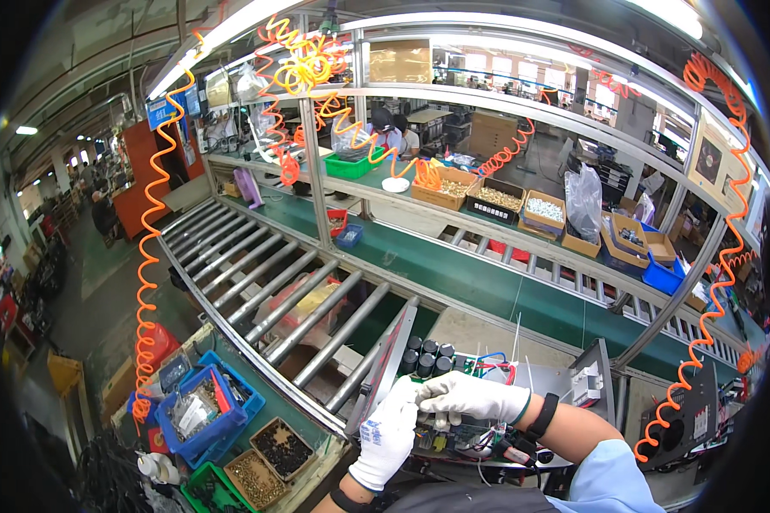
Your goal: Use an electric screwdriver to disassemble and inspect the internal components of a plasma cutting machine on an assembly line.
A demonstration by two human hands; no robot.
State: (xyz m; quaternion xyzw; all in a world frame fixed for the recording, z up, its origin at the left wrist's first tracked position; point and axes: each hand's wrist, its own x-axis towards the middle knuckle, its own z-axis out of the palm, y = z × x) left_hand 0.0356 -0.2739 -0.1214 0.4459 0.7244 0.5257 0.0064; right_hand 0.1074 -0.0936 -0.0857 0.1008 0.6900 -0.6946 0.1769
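Both hands wear white gloves and meet above an opened metal-cased electronic unit. My left hand (387,438) points upward beside the unit's raised side panel (393,349), its fingers closed. From the right, my right hand (472,398) comes in with the fingers bent into a pinch against the left fingertips. Anything between the fingertips is hidden or too small to name. Just beyond the hands stand several black cylindrical capacitors (426,359) on a circuit board. Red and blue wires (498,366) rise next to them. Under the right hand lie more wires and board parts, partly covered.
A roller conveyor (295,308) runs at the left, with a green belt (436,261) beyond it. Blue bins (201,423) and boxes of small screws (255,479) sit at lower left. Orange coiled hoses (150,239) hang on both sides. Parts boxes (494,198) line the far shelf.
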